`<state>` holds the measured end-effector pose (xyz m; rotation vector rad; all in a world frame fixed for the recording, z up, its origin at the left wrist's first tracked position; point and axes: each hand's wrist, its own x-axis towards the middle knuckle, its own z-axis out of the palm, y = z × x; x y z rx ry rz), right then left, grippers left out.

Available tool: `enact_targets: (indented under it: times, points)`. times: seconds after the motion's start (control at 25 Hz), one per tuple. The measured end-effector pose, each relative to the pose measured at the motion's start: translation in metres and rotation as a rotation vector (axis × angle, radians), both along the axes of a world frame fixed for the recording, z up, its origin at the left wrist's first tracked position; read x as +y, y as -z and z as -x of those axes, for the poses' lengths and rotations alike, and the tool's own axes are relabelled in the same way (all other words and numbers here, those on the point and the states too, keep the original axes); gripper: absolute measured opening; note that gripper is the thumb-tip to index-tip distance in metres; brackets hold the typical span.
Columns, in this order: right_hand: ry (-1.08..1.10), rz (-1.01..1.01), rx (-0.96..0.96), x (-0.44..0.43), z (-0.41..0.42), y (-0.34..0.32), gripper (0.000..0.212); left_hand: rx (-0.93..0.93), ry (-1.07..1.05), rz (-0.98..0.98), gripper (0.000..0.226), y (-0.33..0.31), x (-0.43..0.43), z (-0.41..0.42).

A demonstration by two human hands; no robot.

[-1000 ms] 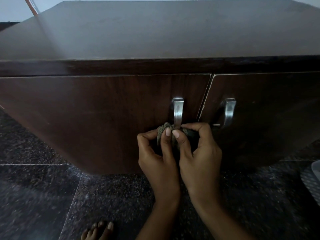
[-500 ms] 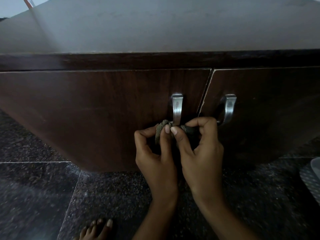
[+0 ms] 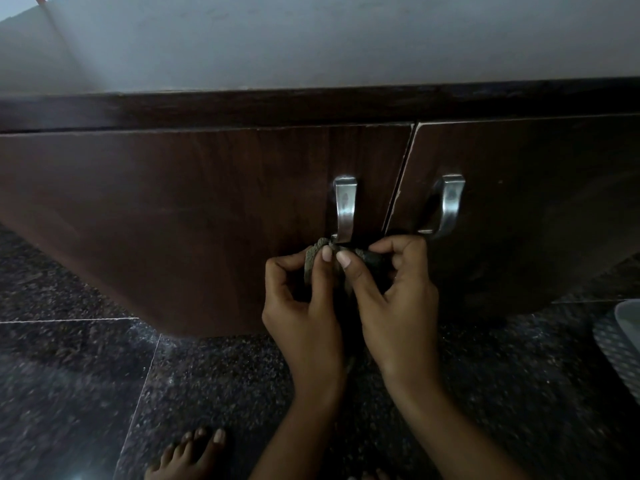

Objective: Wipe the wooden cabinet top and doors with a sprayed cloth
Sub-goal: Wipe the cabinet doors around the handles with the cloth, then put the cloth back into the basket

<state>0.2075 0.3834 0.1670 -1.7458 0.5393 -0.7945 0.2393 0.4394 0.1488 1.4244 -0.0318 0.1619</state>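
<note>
Pinching cloth (image 3: 369, 258) at handle (image 3: 344, 213): left hand (image 3: 304, 306), right hand (image 3: 398, 306) (cabinet (image 3: 173, 220) closed).

Place: I'm reading this as a home room.
Furniture: low wooden cabinet (image 3: 207, 209), steel handles (image 3: 344, 209).
Floor: polished dark granite tiles (image 3: 69, 375).
Clue: I see a bare foot (image 3: 187, 455) on it.

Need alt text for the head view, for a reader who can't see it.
The left hand and right hand pinch a bunched cloth at the foot of the left door's metal handle. The right door's handle sits beside it.
</note>
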Motion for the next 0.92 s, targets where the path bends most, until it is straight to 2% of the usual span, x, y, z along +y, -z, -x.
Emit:
enact_targets:
  times: [0.08, 0.16, 0.28, 0.4, 0.48, 0.56, 0.64, 0.76, 0.92]
  points:
    - [-0.029, -0.081, -0.003, -0.003, 0.011, 0.001, 0.024, 0.024, 0.059, 0.028, 0.009, 0.002, 0.002, 0.005]
    - [-0.030, -0.167, -0.007, -0.009, 0.024, 0.004, 0.020, 0.049, 0.145, -0.003, 0.021, 0.006, 0.003, 0.015]
    - [0.030, -0.288, -0.001, -0.026, 0.040, 0.015, 0.019, 0.169, 0.343, -0.055, 0.031, 0.015, -0.009, 0.038]
    - [0.121, -0.459, 0.020, -0.052, 0.055, 0.030, 0.014, 0.239, 0.509, -0.127, 0.030, 0.021, -0.034, 0.054]
    - [0.158, -0.610, 0.032, -0.074, 0.073, 0.036, 0.010, 0.321, 0.567, -0.088, 0.023, 0.020, -0.058, 0.062]
    - [0.148, -0.709, 0.070, -0.091, 0.093, 0.041, 0.017, 0.454, 0.644, -0.010, 0.025, 0.016, -0.082, 0.071]
    - [0.131, -0.728, 0.132, -0.103, 0.115, 0.045, 0.018, 0.562, 0.743, 0.026, 0.031, 0.011, -0.106, 0.083]
    - [0.188, -0.610, 0.175, -0.126, 0.147, 0.051, 0.013, 0.657, 0.869, 0.028, 0.034, 0.010, -0.142, 0.108]
    - [0.347, -0.600, 0.113, -0.167, 0.188, 0.053, 0.015, 0.712, 0.909, 0.019, 0.021, 0.020, -0.190, 0.139]
